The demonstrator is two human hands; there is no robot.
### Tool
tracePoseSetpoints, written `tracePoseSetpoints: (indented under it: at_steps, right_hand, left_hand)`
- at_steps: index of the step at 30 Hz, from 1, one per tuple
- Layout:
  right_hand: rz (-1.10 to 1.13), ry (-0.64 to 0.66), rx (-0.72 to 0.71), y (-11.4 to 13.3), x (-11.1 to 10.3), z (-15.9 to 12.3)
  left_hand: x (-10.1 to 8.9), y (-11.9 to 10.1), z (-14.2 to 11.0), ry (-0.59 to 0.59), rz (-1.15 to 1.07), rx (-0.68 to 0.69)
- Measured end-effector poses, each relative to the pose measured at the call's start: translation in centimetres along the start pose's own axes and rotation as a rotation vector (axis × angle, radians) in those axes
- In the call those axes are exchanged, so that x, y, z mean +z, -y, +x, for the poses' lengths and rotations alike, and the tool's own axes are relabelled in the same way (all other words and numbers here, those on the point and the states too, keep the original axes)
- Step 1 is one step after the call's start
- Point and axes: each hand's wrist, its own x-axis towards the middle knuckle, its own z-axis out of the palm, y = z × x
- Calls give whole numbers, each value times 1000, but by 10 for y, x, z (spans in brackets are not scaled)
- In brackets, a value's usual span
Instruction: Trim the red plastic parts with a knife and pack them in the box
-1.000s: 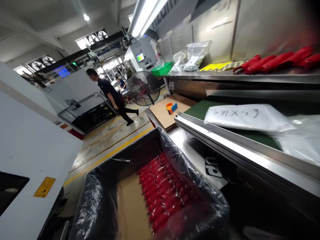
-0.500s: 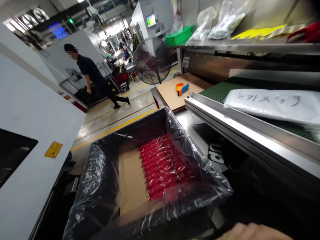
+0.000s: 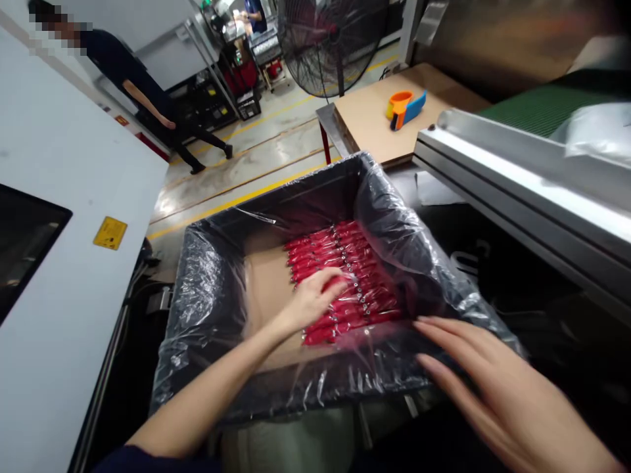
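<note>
Head view: left hand (image 3: pixel 310 299) touches red parts (image 3: pixel 345 276) (two rows) in one box (image 3: pixel 207 289).

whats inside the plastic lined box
Rows of red parts lie on a cardboard sheet; the left hand rests on them. Whatever lies beneath the sheet is hidden.

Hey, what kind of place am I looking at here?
Most likely a factory packing station: a plastic-lined box of identical red parts, a metal conveyor frame, a tape dispenser, and yellow floor lines beside machines.
</note>
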Motion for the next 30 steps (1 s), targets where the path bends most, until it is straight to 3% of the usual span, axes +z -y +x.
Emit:
tracePoseSetpoints:
  at_steps: [4, 7, 9, 12, 14, 17, 21, 25, 30]
  right_hand:
    - [-16, 422, -81, 24, 39, 57]
    - [239, 683, -123, 35, 46, 53]
    - [291, 630, -155, 36, 42, 32]
    - [174, 275, -240, 33, 33, 0]
    - [88, 129, -327, 31, 28, -9]
    - [30, 165, -304, 36, 26, -11]
    - [84, 183, -102, 47, 31, -12]
    - [86, 164, -73, 52, 36, -16]
    - [51, 153, -102, 51, 40, -17]
  left_hand:
    - [-7, 79, -12, 56, 96, -105]
    - [5, 120, -31, 171, 132, -154]
    - [17, 140, -44, 250, 141, -181]
    - [35, 161, -62, 335, 170, -243]
    - [48, 171, -73, 363, 206, -290]
    - [67, 181, -87, 412, 264, -308]
    - [92, 186, -98, 435, 336, -303]
    - [109, 186, -97, 376, 398, -341]
    - [117, 188, -92, 326, 422, -353]
